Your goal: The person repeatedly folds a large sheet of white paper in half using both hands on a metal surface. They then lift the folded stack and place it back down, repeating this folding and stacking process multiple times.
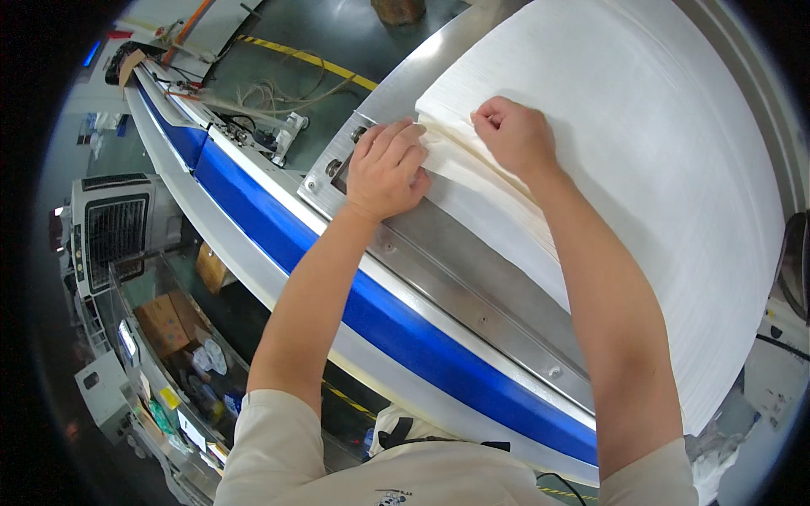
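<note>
A thick stack of thin white sheets point(666, 169) lies on a metal plate point(472, 291); I cannot tell whether they are paper or cloth. At the stack's near left corner, several sheets point(472, 173) bend up in loose, cream-edged layers. My left hand point(388, 169) is curled over this corner, its fingertips and thumb against the sheet edges, beside the plate's bolted end. Just to the right, my right hand point(516, 139) is closed in a pinch above the top of the stack. Whatever may be between its fingertips is too small to make out.
A long blue and white machine rail point(380, 312) runs between my body and the plate. To the left stand a grey air cooler point(118, 223) and a cart point(181, 371) with cardboard boxes. Loose hoses point(278, 97) lie on the floor beyond the rail, near a yellow floor stripe.
</note>
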